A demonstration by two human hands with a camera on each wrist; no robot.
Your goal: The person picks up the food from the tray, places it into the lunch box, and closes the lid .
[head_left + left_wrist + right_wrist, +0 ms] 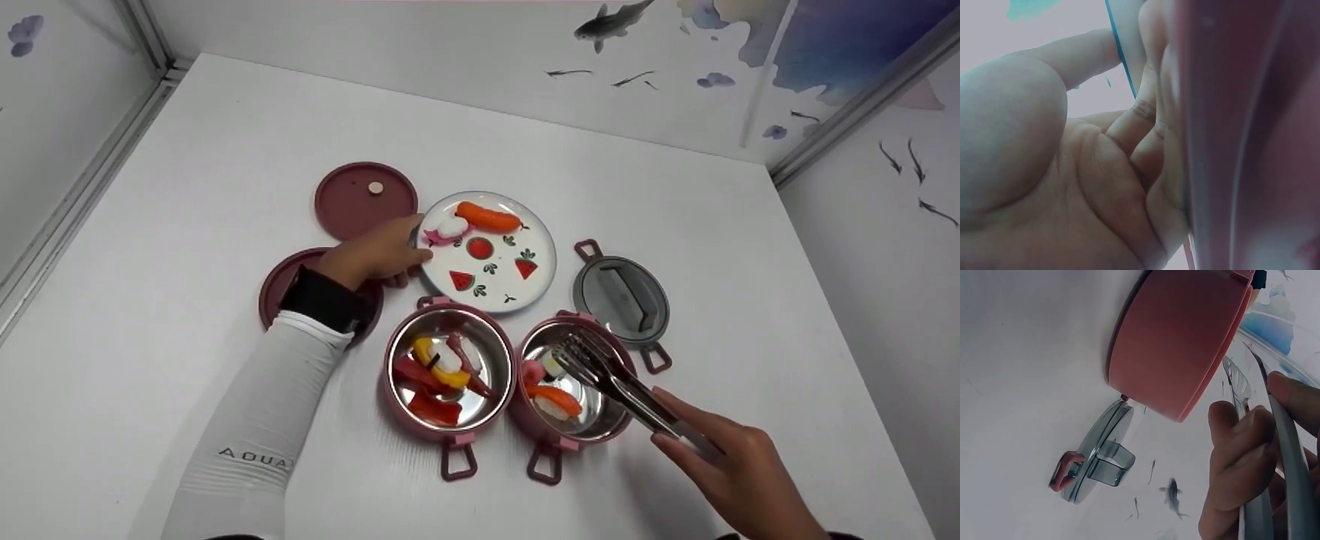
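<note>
My left hand point(386, 251) grips the left rim of a white plate point(487, 289) with painted fruit, thumb on top and fingers beneath. A toy orange sausage-shaped piece point(489, 217) and a pink-and-white piece point(448, 229) lie on the plate. In my right hand point(739, 457) are metal tongs point(630, 390), their tips over the right pot point(525, 420). Inside that pot, an orange-topped sushi piece point(556, 401), a pink piece point(532, 372) and a whitish piece point(551, 362) lie near the tips. In the right wrist view my right hand point(1247, 461) holds the tong arms slightly apart.
The left pot point(394, 405) holds several toy food pieces, including a yellow-and-white one point(442, 360). Two dark red round lids point(352, 214) lie left of the plate, the nearer one partly under my left wrist. A grey lid point(622, 300) with red handles lies right of the plate.
</note>
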